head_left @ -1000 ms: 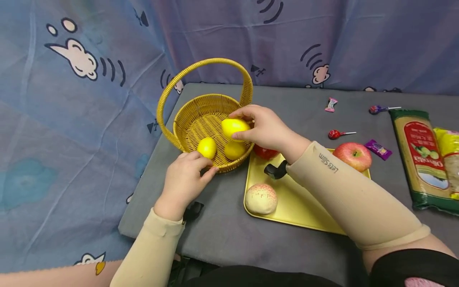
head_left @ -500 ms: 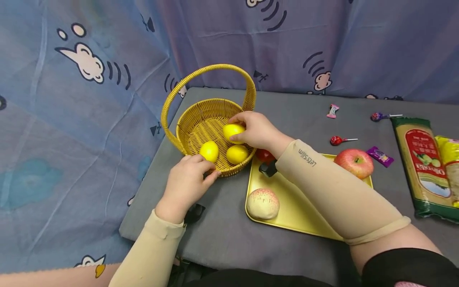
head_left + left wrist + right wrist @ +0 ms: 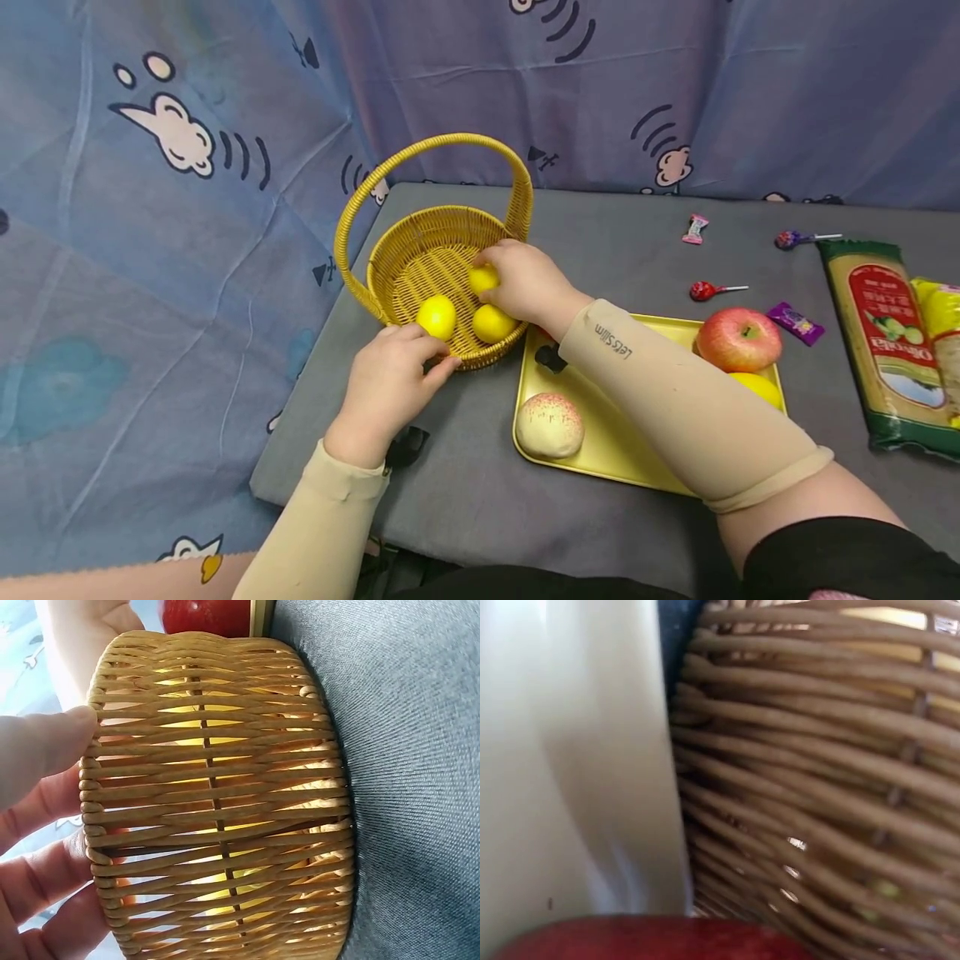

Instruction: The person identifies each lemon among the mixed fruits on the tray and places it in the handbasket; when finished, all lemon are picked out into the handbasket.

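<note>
My right hand (image 3: 525, 283) reaches over the near right rim of the yellow wicker basket (image 3: 438, 218) and holds a lemon (image 3: 482, 280) low inside it, partly covered by the fingers. Two more lemons lie on the basket floor: one on the left (image 3: 437, 317), the other (image 3: 493, 324) just below the held one. At the basket's front, my left hand (image 3: 393, 379) grips the rim between thumb and fingers. The left wrist view shows the thumb (image 3: 64, 731) at the woven edge (image 3: 217, 757), with yellow fruit glimpsed through the weave.
Right of the basket, a yellow tray (image 3: 607, 425) bears a peach (image 3: 550, 426), an apple (image 3: 738, 339) and a yellow fruit (image 3: 759, 387). A red fruit (image 3: 206, 615) lies close to the basket. Lollipops (image 3: 702, 291), wrapped candies (image 3: 795, 323) and a green-ended bag (image 3: 885, 333) lie farther right.
My right hand has lowered the lemon into the basket, moving slightly left and down. My left hand stays at the rim. The yellow fruit on the tray's right has come into view.
</note>
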### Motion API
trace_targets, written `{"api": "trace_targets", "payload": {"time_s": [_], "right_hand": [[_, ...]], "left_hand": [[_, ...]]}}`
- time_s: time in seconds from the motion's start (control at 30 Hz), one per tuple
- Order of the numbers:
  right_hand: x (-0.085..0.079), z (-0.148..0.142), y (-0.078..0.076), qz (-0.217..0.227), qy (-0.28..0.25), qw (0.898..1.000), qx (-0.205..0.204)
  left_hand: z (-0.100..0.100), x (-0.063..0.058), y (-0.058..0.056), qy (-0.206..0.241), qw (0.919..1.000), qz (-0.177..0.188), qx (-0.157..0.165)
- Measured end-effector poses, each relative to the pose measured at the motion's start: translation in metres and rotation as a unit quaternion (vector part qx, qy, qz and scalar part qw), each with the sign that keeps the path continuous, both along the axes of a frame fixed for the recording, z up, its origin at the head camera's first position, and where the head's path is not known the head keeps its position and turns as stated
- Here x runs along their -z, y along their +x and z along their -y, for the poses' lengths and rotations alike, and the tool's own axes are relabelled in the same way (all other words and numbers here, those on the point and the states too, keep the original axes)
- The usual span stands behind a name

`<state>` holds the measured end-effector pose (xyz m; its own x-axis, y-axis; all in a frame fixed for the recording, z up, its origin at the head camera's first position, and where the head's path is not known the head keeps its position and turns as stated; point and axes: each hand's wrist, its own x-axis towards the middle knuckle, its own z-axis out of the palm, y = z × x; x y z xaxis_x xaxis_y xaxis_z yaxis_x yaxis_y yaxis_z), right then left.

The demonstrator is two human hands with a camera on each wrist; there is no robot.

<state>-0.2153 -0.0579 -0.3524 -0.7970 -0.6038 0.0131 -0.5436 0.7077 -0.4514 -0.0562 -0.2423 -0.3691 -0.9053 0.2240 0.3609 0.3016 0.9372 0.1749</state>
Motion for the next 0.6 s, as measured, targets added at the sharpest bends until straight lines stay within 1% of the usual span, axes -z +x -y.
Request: {"api": "trace_targets", "payload": {"time_s": [0.27, 0.6], "right_hand": [[0.0003, 0.0034, 0.0000, -0.005, 0.030, 1.000, 0.007], [0.0008, 0.0074, -0.0021, -0.009, 0.062, 0.998, -0.002]], "left_hand": [[-0.0011, -0.0001, -0.0005, 0.002, 1.0000, -0.002, 0.001], [-0.0002, -0.0008, -0.0006, 0.002, 1.0000, 0.000, 0.001]]}}
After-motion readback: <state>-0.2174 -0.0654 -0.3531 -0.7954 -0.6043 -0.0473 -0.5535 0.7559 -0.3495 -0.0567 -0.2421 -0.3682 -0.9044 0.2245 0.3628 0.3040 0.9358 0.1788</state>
